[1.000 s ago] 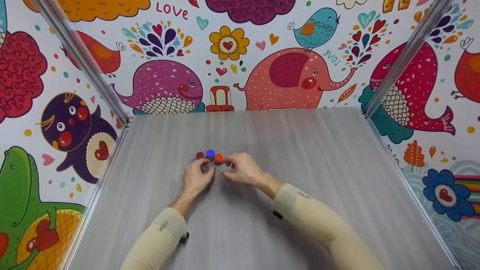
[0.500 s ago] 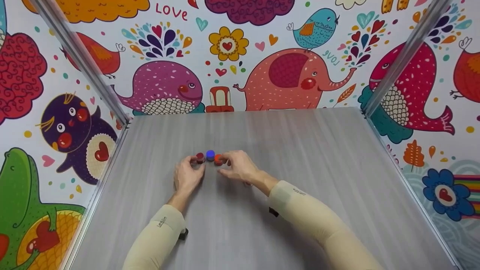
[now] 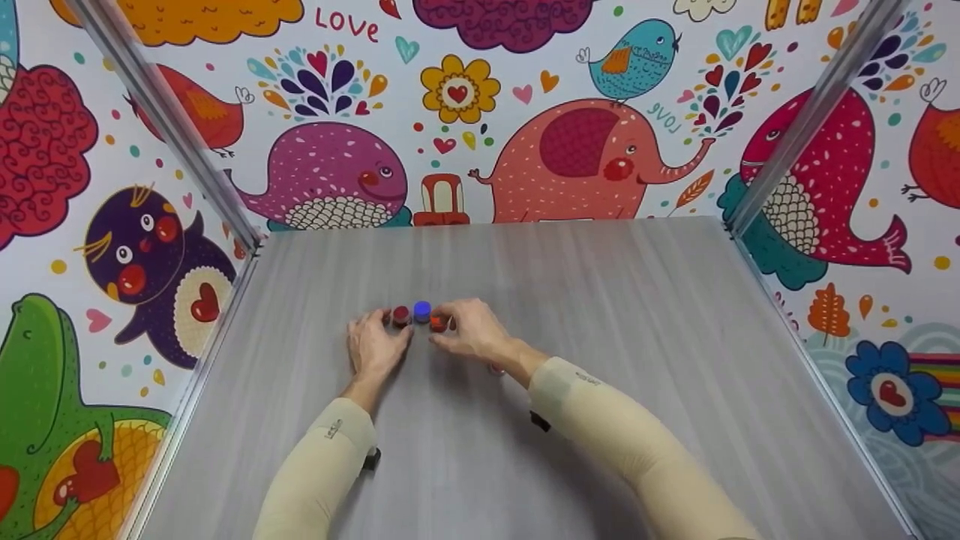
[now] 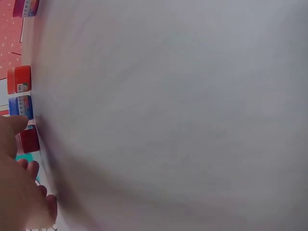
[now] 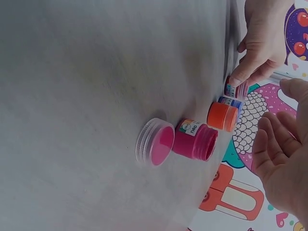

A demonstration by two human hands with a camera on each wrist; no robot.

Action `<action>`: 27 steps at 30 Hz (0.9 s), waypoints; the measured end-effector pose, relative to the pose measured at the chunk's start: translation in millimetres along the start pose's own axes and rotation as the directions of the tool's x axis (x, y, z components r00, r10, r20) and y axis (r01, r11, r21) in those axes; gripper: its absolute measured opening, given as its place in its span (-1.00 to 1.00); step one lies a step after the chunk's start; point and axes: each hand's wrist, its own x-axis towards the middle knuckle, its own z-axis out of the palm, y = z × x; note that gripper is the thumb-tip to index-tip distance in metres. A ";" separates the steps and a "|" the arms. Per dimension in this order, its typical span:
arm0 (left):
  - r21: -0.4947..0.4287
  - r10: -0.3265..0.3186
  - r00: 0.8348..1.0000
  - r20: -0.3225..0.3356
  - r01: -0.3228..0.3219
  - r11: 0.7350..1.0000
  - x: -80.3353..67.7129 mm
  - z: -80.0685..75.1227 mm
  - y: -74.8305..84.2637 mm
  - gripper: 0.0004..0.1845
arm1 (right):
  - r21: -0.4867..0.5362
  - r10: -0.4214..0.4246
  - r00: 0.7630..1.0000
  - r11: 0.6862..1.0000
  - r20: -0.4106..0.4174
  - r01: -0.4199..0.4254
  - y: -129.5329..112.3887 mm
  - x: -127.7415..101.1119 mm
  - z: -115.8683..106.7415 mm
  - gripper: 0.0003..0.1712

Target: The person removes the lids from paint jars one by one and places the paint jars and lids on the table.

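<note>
Three small paint jars stand in a row: a dark red paint jar (image 3: 402, 316), a blue paint jar (image 3: 422, 311) and an orange paint jar (image 5: 222, 116). My left hand (image 3: 376, 345) holds the dark red one between thumb and fingers, its thumb (image 5: 246, 70) against the jar's side. My right hand (image 3: 472, 330) is at the orange jar, with loosely bent fingers that overlap it in the head view. In the right wrist view those fingers (image 5: 276, 144) stand apart from the thumb, nothing between them.
An uncapped magenta paint jar (image 5: 192, 140) stands beneath the right forearm, mostly hidden in the head view. Its clear screw lid (image 5: 155, 143) stands on edge beside it. Printed panels (image 3: 450, 150) wall the grey table (image 3: 480, 465) at the back and sides.
My left hand has moved left from the blue and orange jars to the dark red jar, which has shifted slightly nearer. My right hand has moved a little left, over the orange jar.
</note>
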 end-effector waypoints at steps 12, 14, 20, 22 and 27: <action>0.023 -0.066 0.997 0.031 0.066 0.998 8.3 6.7 1.7 -0.43 | 0.040 -0.009 1.000 0.999 -0.019 0.010 -5.1 9.1 7.9 -0.61; 0.016 -0.074 0.997 0.029 0.074 0.997 8.7 7.8 1.9 -0.45 | 0.050 -0.008 1.000 0.999 -0.019 0.009 -5.2 9.3 8.4 -0.61; -0.004 -0.067 0.998 0.011 0.067 0.998 8.9 9.9 1.1 -0.51 | 0.068 0.011 0.999 0.998 -0.030 -0.009 -5.0 8.0 11.2 -0.60; -0.007 -0.064 0.998 0.009 0.064 0.998 8.5 10.1 0.8 -0.52 | 0.069 0.017 0.999 0.997 -0.032 -0.015 -5.3 7.6 12.3 -0.61; -0.033 -0.062 0.998 0.021 0.062 0.998 6.6 8.8 1.1 -0.53 | 0.089 0.017 0.999 0.996 -0.038 -0.013 -6.4 6.6 13.2 -0.64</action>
